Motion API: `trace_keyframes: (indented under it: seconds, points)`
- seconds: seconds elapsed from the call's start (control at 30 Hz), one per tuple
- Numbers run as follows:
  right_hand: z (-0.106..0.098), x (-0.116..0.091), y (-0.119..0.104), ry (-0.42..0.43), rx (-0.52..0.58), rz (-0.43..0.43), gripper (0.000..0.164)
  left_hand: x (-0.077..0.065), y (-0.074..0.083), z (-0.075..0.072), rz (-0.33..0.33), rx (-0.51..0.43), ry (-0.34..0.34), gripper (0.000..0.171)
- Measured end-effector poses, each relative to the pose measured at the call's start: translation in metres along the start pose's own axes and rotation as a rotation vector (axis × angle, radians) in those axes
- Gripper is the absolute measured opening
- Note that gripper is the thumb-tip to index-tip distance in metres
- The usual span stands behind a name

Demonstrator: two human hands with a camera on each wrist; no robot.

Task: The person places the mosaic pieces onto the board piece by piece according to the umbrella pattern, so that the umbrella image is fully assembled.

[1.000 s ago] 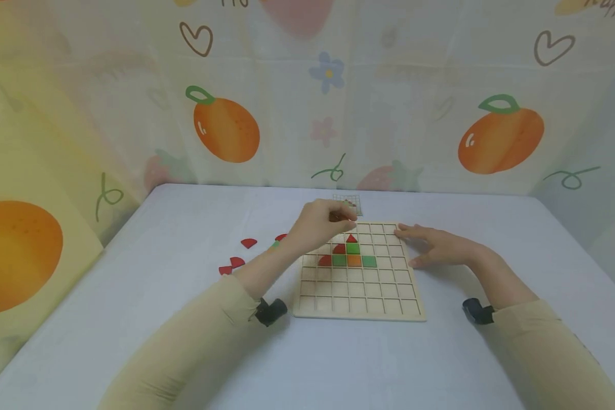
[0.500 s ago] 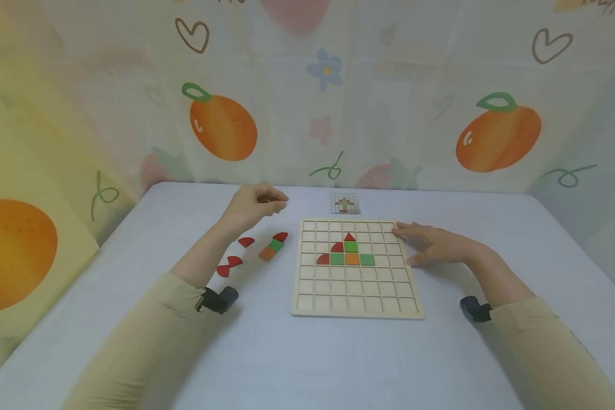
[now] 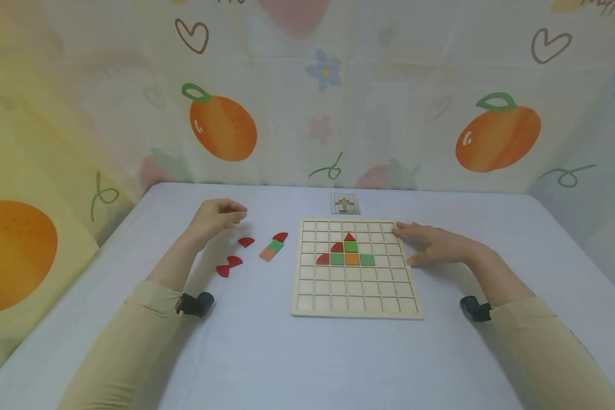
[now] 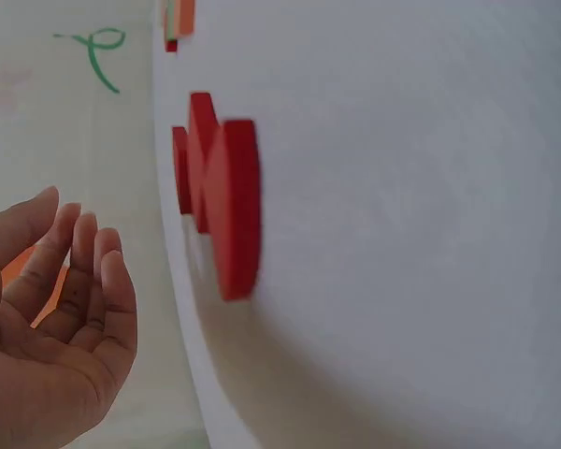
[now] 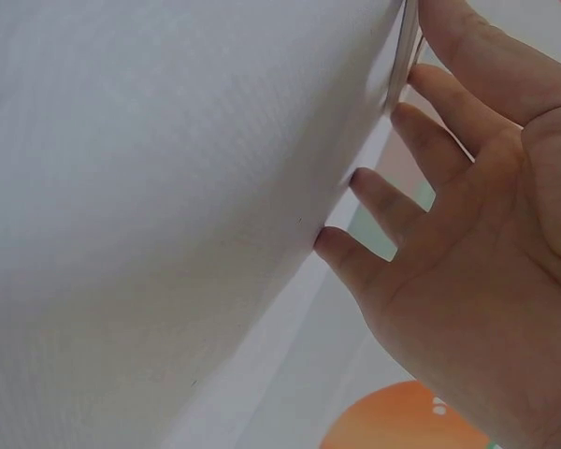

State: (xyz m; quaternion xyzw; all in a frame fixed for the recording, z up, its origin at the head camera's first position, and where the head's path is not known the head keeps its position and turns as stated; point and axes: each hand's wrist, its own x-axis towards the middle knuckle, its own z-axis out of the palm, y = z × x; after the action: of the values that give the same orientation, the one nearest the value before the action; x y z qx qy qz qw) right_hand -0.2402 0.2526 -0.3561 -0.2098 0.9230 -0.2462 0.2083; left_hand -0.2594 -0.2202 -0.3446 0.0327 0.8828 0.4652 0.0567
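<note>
My left hand (image 3: pixel 214 220) hovers above the table behind the loose red pieces, its fingers relaxed and nothing held. In the left wrist view, a gap shows between thumb and fingers (image 4: pixel 122 309). Nearest to it lies a red quarter-circle piece (image 3: pixel 246 242); two more touch at their corners just in front, the closer being a red quarter-circle (image 3: pixel 222 271). My right hand (image 3: pixel 438 245) touches the right edge of the wooden grid board (image 3: pixel 359 289) with spread fingers. On the board sit a red triangle (image 3: pixel 350 237), an orange square (image 3: pixel 352 259), several green squares and two red quarter-circles.
Between left hand and board, an orange square (image 3: pixel 267 254), a green square (image 3: pixel 276 245) and a red piece (image 3: pixel 281 236) lie in a row. A small pattern card (image 3: pixel 345 203) lies behind the board. A printed curtain (image 3: pixel 389 102) hangs behind the table.
My left hand has moved left from over the board, past the loose pieces, uncovering the card and the board's upper left. My right hand stays at the board's edge.
</note>
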Motion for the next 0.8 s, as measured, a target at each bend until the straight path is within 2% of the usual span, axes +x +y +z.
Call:
trace_keyframes:
  seconds: [0.2,0.27,0.53,0.8]
  points:
    - [0.000,0.000,0.000,0.005,-0.002,-0.003,0.080,0.001,-0.017,-0.003,-0.090,0.088,-0.065,0.036]
    - [0.000,0.000,0.001,0.004,0.004,-0.001,0.080,0.001,-0.022,-0.004,-0.100,0.117,-0.089,0.037]
    - [0.001,0.000,0.003,0.002,0.002,-0.006,0.080,-0.001,-0.032,-0.004,-0.048,0.178,-0.125,0.032]
    - [0.000,0.000,0.002,0.000,0.003,0.000,0.078,0.002,-0.032,-0.002,-0.060,0.190,-0.178,0.040]
